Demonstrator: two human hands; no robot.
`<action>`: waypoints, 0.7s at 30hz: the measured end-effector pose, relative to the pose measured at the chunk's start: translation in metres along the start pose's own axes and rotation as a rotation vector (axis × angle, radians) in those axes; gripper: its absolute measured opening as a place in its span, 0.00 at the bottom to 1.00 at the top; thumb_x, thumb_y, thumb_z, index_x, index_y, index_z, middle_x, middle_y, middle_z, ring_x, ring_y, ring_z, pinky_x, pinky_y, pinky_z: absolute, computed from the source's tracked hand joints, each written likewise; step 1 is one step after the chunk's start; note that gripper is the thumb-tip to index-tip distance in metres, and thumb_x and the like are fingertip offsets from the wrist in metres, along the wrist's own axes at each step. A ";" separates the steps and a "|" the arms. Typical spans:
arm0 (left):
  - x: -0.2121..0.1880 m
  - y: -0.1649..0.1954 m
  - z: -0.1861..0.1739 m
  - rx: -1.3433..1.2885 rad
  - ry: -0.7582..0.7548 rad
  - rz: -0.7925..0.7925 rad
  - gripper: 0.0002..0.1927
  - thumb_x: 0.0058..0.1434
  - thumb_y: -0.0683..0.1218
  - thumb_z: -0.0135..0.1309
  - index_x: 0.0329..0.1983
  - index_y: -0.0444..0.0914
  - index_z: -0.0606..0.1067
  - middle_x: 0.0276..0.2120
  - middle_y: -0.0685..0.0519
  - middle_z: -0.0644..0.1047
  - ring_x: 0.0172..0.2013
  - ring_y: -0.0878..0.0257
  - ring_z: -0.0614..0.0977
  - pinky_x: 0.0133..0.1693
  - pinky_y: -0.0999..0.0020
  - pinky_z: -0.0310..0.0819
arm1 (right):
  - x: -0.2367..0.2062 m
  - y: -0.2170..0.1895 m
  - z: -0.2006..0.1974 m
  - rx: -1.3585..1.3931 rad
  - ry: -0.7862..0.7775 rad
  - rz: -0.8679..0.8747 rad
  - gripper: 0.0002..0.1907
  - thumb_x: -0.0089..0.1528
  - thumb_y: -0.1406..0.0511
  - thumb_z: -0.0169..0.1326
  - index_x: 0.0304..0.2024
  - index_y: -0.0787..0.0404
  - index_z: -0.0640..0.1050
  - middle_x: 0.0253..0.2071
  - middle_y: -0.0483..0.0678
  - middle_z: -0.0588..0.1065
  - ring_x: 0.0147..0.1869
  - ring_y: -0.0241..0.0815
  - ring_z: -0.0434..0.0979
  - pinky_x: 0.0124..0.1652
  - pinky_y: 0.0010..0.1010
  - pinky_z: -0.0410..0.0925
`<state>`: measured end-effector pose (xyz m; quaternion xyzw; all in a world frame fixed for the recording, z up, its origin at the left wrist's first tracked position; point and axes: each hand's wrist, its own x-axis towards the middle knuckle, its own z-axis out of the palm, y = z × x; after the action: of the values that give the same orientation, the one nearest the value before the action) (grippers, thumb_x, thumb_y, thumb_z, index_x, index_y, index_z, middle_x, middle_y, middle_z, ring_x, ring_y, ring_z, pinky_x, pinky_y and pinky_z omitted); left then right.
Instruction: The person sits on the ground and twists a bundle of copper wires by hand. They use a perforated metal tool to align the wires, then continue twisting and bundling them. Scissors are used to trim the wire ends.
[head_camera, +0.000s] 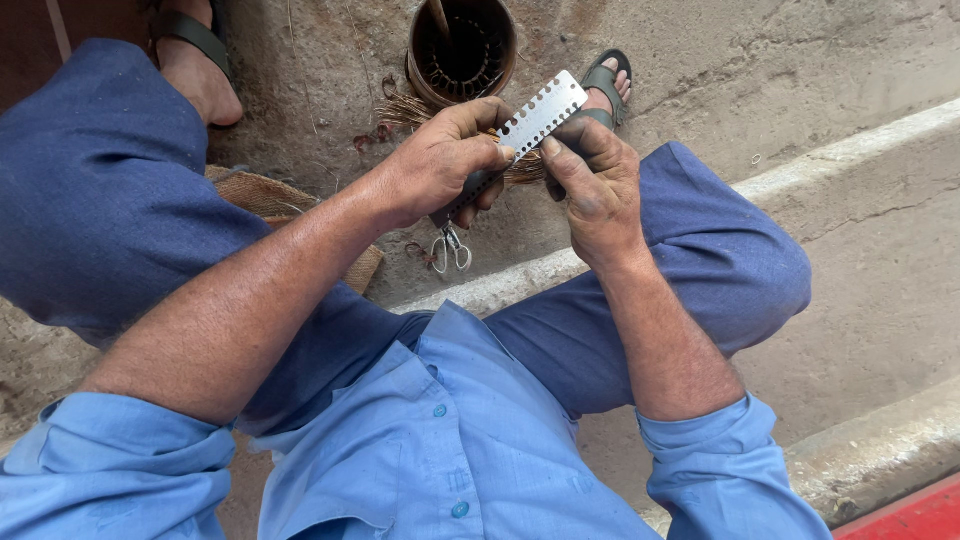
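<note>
My left hand grips a flat metal plate pierced with rows of small holes, holding it by its dark lower end. The plate slants up to the right between my knees. My right hand is closed at the plate's lower edge, thumb and fingertips pinched against it. What the fingertips pinch is too small to tell. A bundle of thin brown fibres lies on the ground just behind my hands.
A round dark container stands on the ground beyond the plate. Small scissors lie below my left hand. A woven mat lies under my left knee. My sandalled feet rest on the concrete, and a raised kerb runs at right.
</note>
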<state>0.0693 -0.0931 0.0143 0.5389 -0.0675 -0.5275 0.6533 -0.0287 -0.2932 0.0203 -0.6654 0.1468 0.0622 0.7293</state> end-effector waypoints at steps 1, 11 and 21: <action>0.000 0.000 0.000 0.001 -0.001 0.005 0.19 0.68 0.47 0.44 0.61 0.37 0.68 0.19 0.57 0.72 0.16 0.71 0.73 0.17 0.75 0.70 | 0.000 0.000 0.000 0.003 0.001 -0.005 0.06 0.72 0.66 0.55 0.44 0.63 0.78 0.33 0.40 0.73 0.34 0.27 0.67 0.35 0.21 0.63; 0.000 -0.002 -0.001 -0.004 -0.004 0.008 0.18 0.68 0.47 0.45 0.59 0.37 0.69 0.20 0.57 0.73 0.18 0.71 0.74 0.18 0.75 0.71 | 0.000 -0.001 0.000 -0.029 0.004 0.002 0.06 0.72 0.66 0.55 0.43 0.63 0.79 0.32 0.40 0.72 0.33 0.27 0.66 0.34 0.21 0.62; -0.001 0.000 -0.002 0.024 0.012 0.000 0.17 0.67 0.47 0.45 0.58 0.38 0.70 0.20 0.57 0.73 0.18 0.72 0.74 0.18 0.75 0.71 | 0.001 -0.002 0.001 -0.007 -0.008 0.003 0.06 0.72 0.65 0.55 0.42 0.62 0.78 0.32 0.41 0.72 0.32 0.28 0.66 0.34 0.22 0.63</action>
<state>0.0705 -0.0910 0.0137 0.5498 -0.0698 -0.5234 0.6472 -0.0268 -0.2925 0.0216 -0.6673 0.1449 0.0664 0.7275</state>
